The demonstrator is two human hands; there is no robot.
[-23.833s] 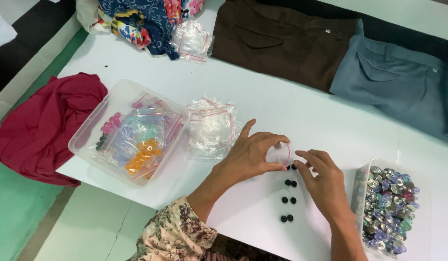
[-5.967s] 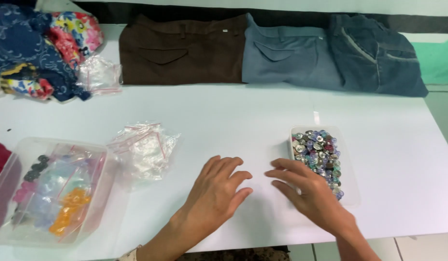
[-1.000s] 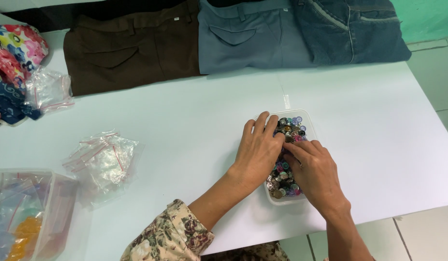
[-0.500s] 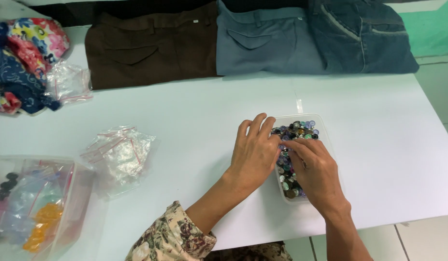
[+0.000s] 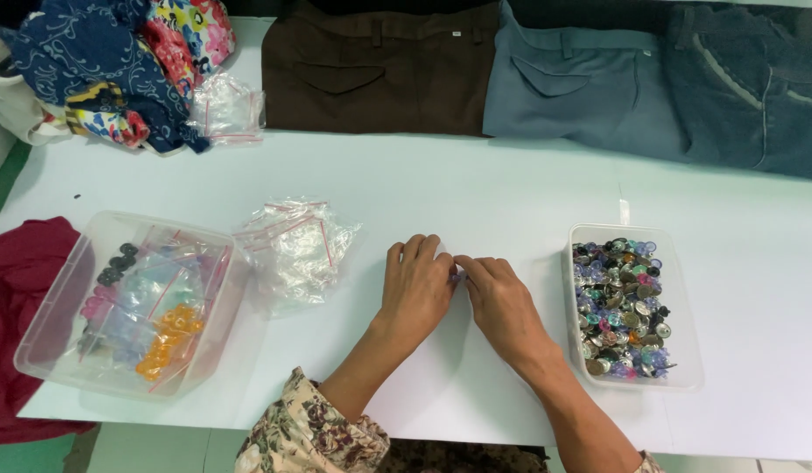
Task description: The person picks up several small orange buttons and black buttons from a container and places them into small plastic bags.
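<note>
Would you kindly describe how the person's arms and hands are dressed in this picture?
Both hands, the left hand and the right hand, are bare, with no gloves; I can make out no rings or watch. The forearms are bare too. The left sleeve is cream cloth with a brown and pink flower print, ending near the elbow. A sliver of the same print shows at the right elbow.

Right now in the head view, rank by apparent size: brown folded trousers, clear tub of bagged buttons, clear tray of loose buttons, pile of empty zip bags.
1. Brown folded trousers
2. Clear tub of bagged buttons
3. Clear tray of loose buttons and pile of empty zip bags: too alike to rank.
</note>
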